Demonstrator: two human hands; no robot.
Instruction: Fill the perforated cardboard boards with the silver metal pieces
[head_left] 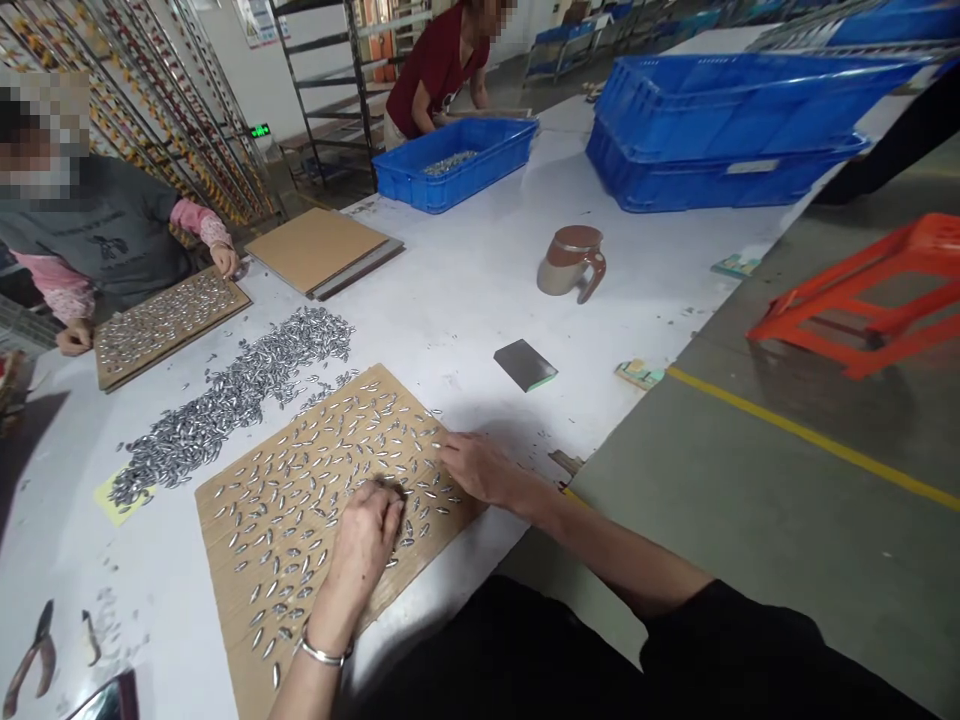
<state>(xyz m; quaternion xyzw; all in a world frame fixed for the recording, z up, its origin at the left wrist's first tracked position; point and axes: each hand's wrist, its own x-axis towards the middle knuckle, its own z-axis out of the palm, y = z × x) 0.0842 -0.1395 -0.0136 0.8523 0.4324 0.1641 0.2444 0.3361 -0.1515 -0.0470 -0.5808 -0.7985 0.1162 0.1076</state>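
A brown cardboard sheet [247,600] lies on the table before me, covered with small silver spindle-shaped metal pieces spread apart. My left hand [367,530] is over the sheet's middle right part, fingers curled together; whatever they hold is hidden. At the sheet's right edge, my right hand [480,468] has thumb and fingers pinched at a small silver metal piece [437,446]. Beyond the sheet stretches a long heap of loose metal pieces [232,400], its near end on a yellow paper [105,503].
Pliers [34,655] lie at the lower left. A mug [566,262] and a dark flat block [525,364] are on the right. Blue crates [735,110] and a blue bin [465,180] stand behind. One co-worker handles another board [172,325]; another leans beyond the bin. An orange stool [877,290] stands right.
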